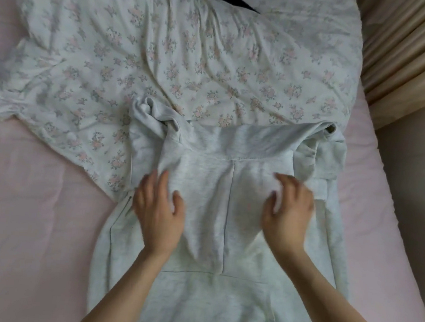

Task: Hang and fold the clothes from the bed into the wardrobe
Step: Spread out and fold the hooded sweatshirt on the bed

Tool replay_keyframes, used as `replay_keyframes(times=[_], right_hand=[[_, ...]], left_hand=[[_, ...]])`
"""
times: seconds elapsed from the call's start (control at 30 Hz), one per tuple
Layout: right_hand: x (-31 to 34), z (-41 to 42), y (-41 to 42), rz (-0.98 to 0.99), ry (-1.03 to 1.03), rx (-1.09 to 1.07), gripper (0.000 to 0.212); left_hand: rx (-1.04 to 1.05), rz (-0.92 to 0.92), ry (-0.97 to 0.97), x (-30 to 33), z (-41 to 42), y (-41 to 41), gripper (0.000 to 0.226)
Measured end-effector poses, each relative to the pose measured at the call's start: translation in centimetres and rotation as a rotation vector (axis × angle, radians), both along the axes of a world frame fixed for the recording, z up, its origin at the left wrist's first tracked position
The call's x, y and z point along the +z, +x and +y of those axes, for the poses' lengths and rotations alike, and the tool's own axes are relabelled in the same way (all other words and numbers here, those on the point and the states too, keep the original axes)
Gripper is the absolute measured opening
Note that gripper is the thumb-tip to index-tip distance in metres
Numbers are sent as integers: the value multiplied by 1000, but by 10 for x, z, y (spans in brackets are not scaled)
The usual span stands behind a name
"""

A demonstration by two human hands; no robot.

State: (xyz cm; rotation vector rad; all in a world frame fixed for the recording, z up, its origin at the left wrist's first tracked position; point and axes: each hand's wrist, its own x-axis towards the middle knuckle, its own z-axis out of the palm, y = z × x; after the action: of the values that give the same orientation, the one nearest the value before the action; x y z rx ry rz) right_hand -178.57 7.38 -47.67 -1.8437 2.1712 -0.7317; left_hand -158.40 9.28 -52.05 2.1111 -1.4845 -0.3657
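Hoodie (208, 213), pale grey, lies flat on the bed (18, 206), spread down the middle toward the near edge, hood folded onto the body with its centre seam running down. Order big to small:

Bed: pink sheet, bare on the left side and along the right edge.

Floral blanket (165, 51): white with small pink flowers, crumpled, covers the far half of the bed; its near edge runs under or against the hoodie's top, can't tell which.

Curtain (406, 50): beige pleats, past the bed's far right corner.

Hoodie sleeves: left sleeve bunched in a wad at the garment's upper left; right sleeve folded in along the right side.

Dark item (238, 2): small black patch poking out of the blanket folds near the far edge, can't identify.

Left hand (158, 213): palm down on the hood's left part, fingers fairly straight and spread, grip released, pressing fabric flat.

Right hand (288, 216): on the hood's right part, fingers bent, tips touching the cloth; blurred, so whether the grip is pinching fabric can't be told.
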Motion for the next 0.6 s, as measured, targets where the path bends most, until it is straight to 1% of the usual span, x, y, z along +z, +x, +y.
replay_keyframes(times=[0.07,0.1,0.13,0.2,0.23,0.3,0.37,0.43,0.5,0.53,0.6], right_hand=[[-4,4,22,168,68,301,45],[-11,8,27,235,142,395,50],[-19,11,28,304,222,462,53],[-39,12,13,455,356,549,59],[-49,10,3,516,394,585,60],[-65,1,-17,585,429,628,59],[-75,-8,-30,605,447,647,58],[-76,-11,-35,601,456,658,58],[-71,-13,-36,569,434,665,57],[-67,-12,-36,521,410,649,56],[-57,-6,-32,390,330,589,55]], left_hand=[[-315,-182,4,-5,-4,-6,50],[-424,-239,49,-11,-5,-7,52],[-500,-290,109,-16,-4,-7,55],[-588,-370,223,-34,-7,-3,60],[-596,-385,277,-44,-8,0,63],[-534,-401,402,-63,-14,7,67],[-454,-395,537,-78,-22,8,66],[-436,-394,610,-81,-26,8,64],[-444,-374,627,-72,-27,7,64],[-441,-364,589,-65,-24,6,66],[-475,-327,407,-50,-14,1,72]])
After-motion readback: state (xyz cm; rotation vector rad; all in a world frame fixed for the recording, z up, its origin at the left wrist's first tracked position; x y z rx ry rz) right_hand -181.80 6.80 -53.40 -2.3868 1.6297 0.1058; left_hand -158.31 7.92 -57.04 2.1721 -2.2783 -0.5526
